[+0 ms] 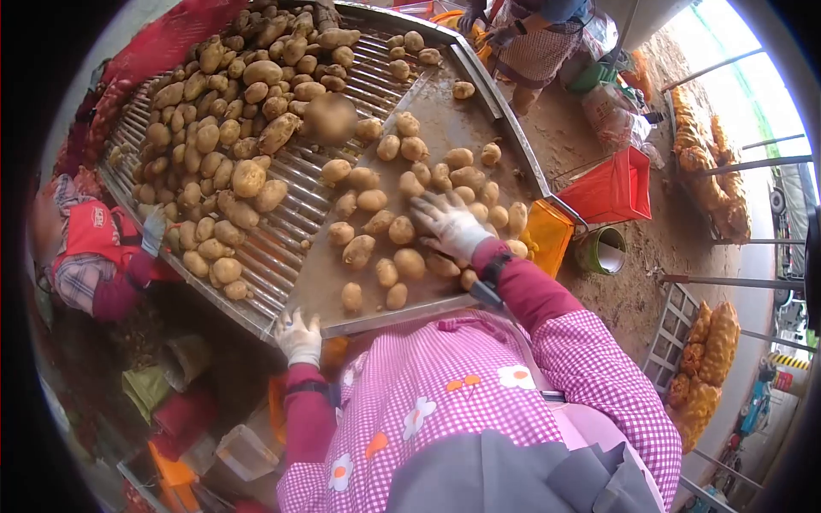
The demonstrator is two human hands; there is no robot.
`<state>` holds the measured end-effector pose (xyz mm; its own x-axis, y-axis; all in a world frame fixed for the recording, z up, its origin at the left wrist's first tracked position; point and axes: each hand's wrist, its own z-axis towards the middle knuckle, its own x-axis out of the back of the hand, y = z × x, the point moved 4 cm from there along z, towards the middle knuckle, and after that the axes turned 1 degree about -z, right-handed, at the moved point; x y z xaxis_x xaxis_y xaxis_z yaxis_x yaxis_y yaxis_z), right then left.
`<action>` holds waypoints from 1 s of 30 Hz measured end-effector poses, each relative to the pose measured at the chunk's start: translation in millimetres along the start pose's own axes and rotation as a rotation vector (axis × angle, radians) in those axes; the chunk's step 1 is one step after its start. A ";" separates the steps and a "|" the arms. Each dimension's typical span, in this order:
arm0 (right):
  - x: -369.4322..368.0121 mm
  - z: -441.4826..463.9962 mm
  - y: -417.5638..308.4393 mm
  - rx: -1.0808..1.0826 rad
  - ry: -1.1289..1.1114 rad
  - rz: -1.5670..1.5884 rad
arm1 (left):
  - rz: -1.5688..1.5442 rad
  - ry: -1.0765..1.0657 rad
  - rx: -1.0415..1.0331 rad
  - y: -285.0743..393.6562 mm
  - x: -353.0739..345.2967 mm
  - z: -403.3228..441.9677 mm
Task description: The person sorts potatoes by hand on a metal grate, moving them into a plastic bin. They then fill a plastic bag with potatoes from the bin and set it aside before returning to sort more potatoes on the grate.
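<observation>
Many potatoes are heaped on the slatted metal rack. More lie spread over the flat metal tray in front of me. My right hand, in a whitish glove, rests among the tray potatoes with its fingers spread, touching some of them. At the near metal edge, by the corner between rack and tray, my left hand is gloved too, its fingers apart, with nothing in it. One potato above the rack is blurred.
A co-worker in a red apron stands at the left; another person stands beyond the far edge. Right of the tray are a yellow chute, a red crate and a green bucket. Filled sacks stand farther right.
</observation>
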<state>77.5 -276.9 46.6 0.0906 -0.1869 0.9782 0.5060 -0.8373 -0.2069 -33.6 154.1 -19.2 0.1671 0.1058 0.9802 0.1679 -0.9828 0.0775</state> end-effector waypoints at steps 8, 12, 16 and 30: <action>0.0 -73.9 5.2 -0.219 -0.042 0.113 | -0.027 -0.033 0.007 1.5 3.7 0.4; -2.6 -77.0 -3.6 -0.107 -0.083 0.160 | -0.020 -0.047 0.027 0.3 -1.1 2.6; 2.1 -34.2 25.3 -0.138 -0.088 0.057 | -0.016 -0.066 0.048 2.1 3.5 3.3; -35.1 -71.2 9.1 -0.590 0.158 0.096 | -0.023 -0.026 0.007 3.1 8.0 -1.6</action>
<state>17.9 -314.6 9.0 -0.0385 -0.3112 0.9496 -0.0622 -0.9477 -0.3131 -33.4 151.6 -10.8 0.1882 0.1322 0.9732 0.1784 -0.9790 0.0985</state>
